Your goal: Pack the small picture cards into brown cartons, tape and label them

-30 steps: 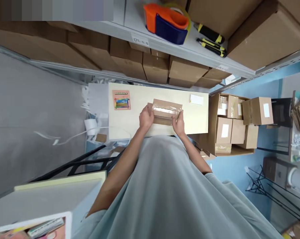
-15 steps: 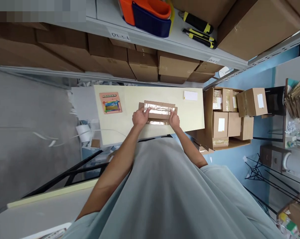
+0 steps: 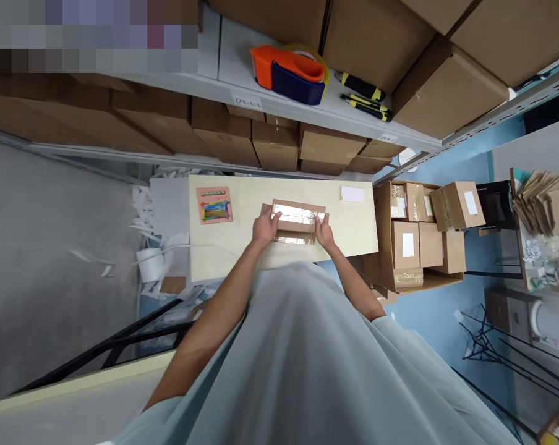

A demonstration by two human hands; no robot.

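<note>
A small brown cardboard box (image 3: pixel 294 224) with shiny clear tape along it is held just over the pale yellow table (image 3: pixel 242 247), near its front edge. My left hand (image 3: pixel 264 227) grips the left end of the box, thumb on the taped face. At the opposite end, my right hand (image 3: pixel 324 231) has its thumb on top and its fingers around the side, partly hidden. To the left on the table lies a pink booklet (image 3: pixel 214 205) with a colourful picture. A white label (image 3: pixel 352 194) is at the back right.
Above the table, a shelf (image 3: pixel 233 93) carries an orange and blue tape dispenser (image 3: pixel 289 74), utility knives (image 3: pixel 365 106) and cardboard boxes. To the right, a large open carton (image 3: pixel 385 238) holds several small boxes. A white cable (image 3: pixel 182 246) crosses the table's left edge.
The view has tilted, so table and shelf appear lower in the picture. Both hands keep their hold on the box, whose taped face now catches more light.
</note>
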